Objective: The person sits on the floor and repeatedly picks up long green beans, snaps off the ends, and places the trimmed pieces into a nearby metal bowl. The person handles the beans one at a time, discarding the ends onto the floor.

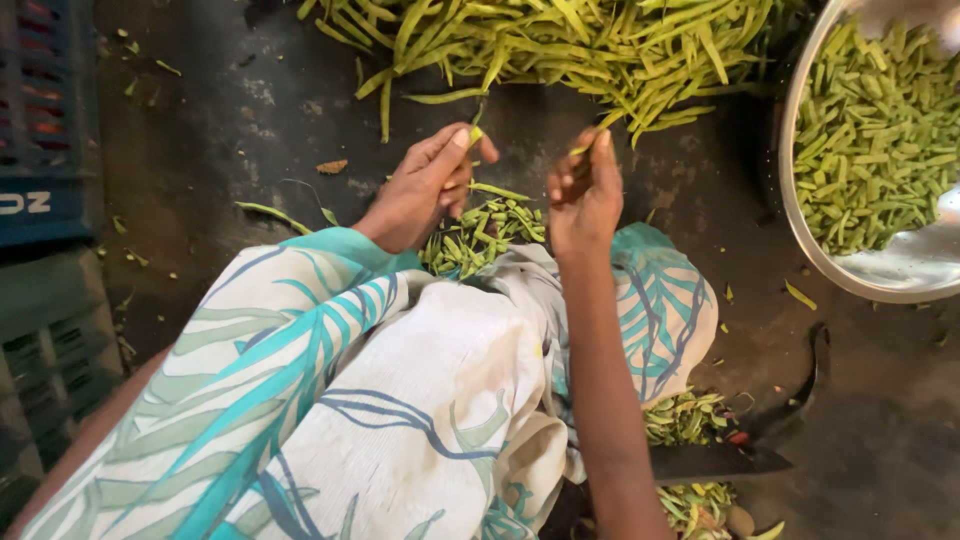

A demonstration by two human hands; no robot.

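Observation:
My left hand (425, 185) pinches a short piece of green bean (476, 133) between thumb and fingers. My right hand (583, 195) is closed on another small bean bit (580, 150) at its fingertips. Both hands hover over a small heap of cut bean pieces (485, 232) lying on the cloth over my lap (400, 380). A large pile of whole green beans (560, 45) lies on the dark floor just beyond the hands.
A steel bowl (900, 272) holding cut bean pieces stands at the right. A dark curved blade (740, 455) and more bean scraps (690, 420) lie by my right side. Blue and dark crates (45, 150) stand at the left.

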